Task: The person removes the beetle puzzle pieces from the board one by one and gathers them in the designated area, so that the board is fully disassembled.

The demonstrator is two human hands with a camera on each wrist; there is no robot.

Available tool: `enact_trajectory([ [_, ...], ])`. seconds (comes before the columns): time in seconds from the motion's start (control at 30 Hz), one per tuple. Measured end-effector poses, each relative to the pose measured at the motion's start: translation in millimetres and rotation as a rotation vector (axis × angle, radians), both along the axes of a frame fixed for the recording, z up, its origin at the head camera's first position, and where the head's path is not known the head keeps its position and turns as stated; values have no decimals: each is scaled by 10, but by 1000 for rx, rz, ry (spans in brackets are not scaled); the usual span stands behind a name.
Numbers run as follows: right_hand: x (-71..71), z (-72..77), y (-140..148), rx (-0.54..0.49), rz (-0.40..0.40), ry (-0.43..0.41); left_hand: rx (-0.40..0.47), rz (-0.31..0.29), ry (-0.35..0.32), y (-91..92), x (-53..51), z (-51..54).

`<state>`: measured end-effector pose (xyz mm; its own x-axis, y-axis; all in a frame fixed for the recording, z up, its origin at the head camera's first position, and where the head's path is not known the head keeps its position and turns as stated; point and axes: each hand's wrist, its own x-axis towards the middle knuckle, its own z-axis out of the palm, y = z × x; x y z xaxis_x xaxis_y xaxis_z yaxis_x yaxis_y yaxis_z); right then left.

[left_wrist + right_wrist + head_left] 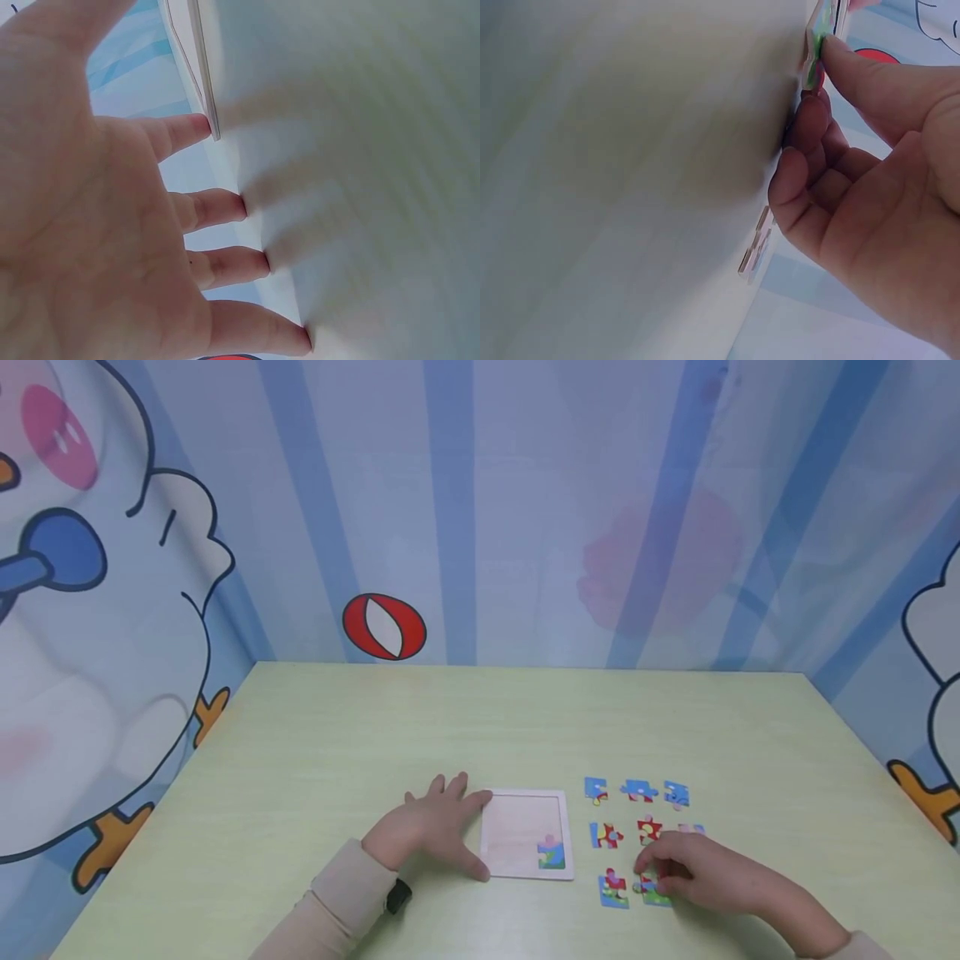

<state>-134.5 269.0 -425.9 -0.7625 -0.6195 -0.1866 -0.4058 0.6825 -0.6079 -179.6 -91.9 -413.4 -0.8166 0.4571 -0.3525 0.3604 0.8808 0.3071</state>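
Observation:
My left hand (431, 827) is spread wide at the left side of a square puzzle tray (567, 835). Its thumb and index finger touch the tray's left corners, and the other fingertips rest on the table. One puzzle piece (551, 853), pink, blue and green, lies in the tray's near right corner. To the right of the tray, my right hand (720, 877) pinches a puzzle piece (656, 893) with green along its bottom. In the right wrist view that piece (815, 45) shows by the thumb; the curled fingers partly hide it.
Several loose puzzle pieces lie in rows right of the tray, among them a blue corner piece (596, 788), a red middle piece (649, 830) and a red-and-green piece (613, 889). A piece (692, 828) is partly covered by my right hand. A printed curtain (525, 527) stands behind the table.

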Motion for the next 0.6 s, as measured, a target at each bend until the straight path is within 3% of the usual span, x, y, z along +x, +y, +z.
enact_trajectory([
  [0.27, -17, 28, -34, -19, 3, 19, 3, -1, -2, 2, 2, -10],
  [0.6, -160, 271, -221, -41, 39, 50, 5, -6, 3, -3, 3, -2],
])
